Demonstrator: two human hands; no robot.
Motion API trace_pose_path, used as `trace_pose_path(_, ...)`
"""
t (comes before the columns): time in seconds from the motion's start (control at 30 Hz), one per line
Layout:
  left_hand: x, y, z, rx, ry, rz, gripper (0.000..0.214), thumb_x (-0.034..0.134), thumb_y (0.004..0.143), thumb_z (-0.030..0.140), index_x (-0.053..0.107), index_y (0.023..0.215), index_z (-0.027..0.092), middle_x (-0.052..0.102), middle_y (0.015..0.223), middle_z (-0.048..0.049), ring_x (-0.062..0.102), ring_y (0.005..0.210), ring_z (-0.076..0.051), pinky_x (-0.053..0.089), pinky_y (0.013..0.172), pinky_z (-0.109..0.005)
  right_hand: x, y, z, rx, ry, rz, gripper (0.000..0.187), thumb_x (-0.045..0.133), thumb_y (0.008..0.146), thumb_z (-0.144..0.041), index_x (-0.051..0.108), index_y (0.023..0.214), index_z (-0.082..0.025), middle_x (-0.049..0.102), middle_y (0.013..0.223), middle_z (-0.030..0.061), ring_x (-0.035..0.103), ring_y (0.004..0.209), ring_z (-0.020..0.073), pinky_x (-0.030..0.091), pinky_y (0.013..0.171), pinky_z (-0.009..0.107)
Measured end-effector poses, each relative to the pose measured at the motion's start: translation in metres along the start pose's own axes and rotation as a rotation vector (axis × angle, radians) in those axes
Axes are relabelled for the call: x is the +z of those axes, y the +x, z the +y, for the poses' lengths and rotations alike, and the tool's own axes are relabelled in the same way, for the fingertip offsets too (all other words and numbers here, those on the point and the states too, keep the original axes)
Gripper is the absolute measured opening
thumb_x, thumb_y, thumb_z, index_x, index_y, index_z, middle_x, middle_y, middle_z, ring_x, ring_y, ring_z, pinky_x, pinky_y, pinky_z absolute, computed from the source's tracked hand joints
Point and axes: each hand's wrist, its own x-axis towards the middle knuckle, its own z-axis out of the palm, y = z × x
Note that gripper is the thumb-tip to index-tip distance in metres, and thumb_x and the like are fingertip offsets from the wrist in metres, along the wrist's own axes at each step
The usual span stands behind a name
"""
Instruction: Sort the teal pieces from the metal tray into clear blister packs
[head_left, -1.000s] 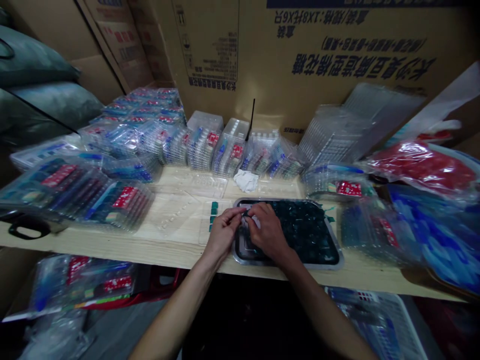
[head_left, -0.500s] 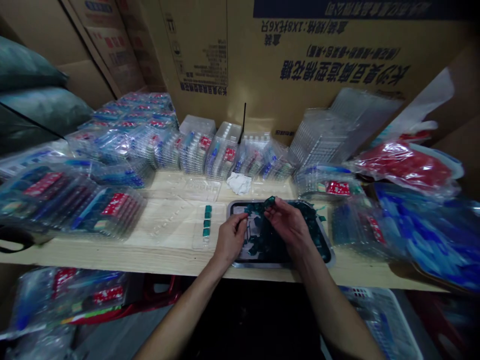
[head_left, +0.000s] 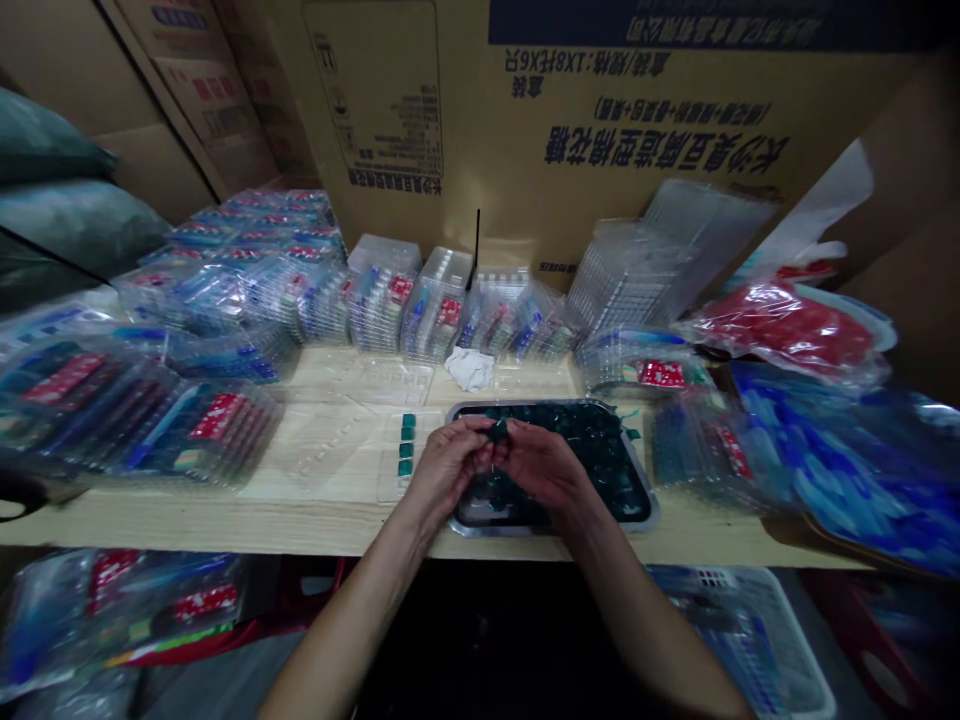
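Over the left part of a dark metal-rimmed tray [head_left: 651, 515], my left hand [head_left: 452, 458] and my right hand [head_left: 541, 462] meet at the fingertips. Both pinch one small dark green piece [head_left: 498, 430], glossy and cube-like; its exact kind I cannot make out. Many more dark green pieces [head_left: 592, 450] lie heaped in the tray. Just left of my left hand is a clear plastic blister tray [head_left: 388, 470] lying flat, with several green cubes [head_left: 406, 450] in a column. My forearm and fingers hide part of its right side.
Crumpled white tissue [head_left: 469, 369] lies behind the tray. Stacks of filled clear packs [head_left: 217, 425] line the left and back, before a big carton [head_left: 465, 120]. On the right are empty clear trays [head_left: 626, 270], a red-filled bag [head_left: 795, 330] and a box of blue pieces [head_left: 862, 470].
My right hand has moved left and down with the green piece to meet my left hand. My left hand has risen slightly and now pinches the piece too. The view has shifted slightly.
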Motion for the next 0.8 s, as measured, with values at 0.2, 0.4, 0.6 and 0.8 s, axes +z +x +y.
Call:
trace_pose_path(0.2,-0.010,-0.007,0.010,-0.109,-0.499,-0.128,0.004,0.059,0.058,0.012,0.059,0.062,0.014,0.039,0.048,0.0065,0.028,0.038,-0.003,0.025,0.040,-0.016,0.019,-0.023,-0.022,0.094,0.142,-0.080,0.004,0.066,0.075,-0.019,0.062,0.075,-0.017,0.056,0.074,0.0020,0.049,0.067,0.0135,0.045,0.067,0.028)
trace_pose_path(0.4,-0.009,-0.004,0.007,0.003,0.127,-0.108,0.016,0.060,0.069,0.021,0.073,0.077,0.015,0.068,0.091,-0.0077,0.059,0.066,-0.013,0.044,0.054,-0.023,0.010,-0.030,-0.047,-0.290,-0.215,0.160,0.014,0.070,0.072,-0.026,0.058,0.071,-0.020,0.054,0.073,-0.0011,0.049,0.068,0.0135,0.040,0.067,0.027)
trace_pose_path(0.6,0.011,0.000,0.001,0.170,0.387,0.019,0.032,0.070,0.076,0.036,0.076,0.104,0.020,0.071,0.113,-0.0087,0.065,0.102,-0.023,0.054,0.087,-0.034,0.010,-0.021,-0.024,-0.586,-1.163,0.354,0.008,0.055,0.079,-0.021,0.054,0.071,-0.020,0.051,0.071,-0.0022,0.047,0.069,0.0139,0.036,0.067,0.027)
trace_pose_path(0.8,0.017,-0.002,0.010,-0.115,0.004,0.183,0.023,0.078,0.067,0.010,0.075,0.090,0.013,0.074,0.096,-0.0064,0.069,0.077,-0.013,0.058,0.068,-0.017,0.021,-0.017,-0.007,-0.635,-1.466,0.333,0.010,0.053,0.082,-0.014,0.049,0.077,-0.022,0.054,0.082,0.0000,0.053,0.081,0.0153,0.042,0.075,0.027)
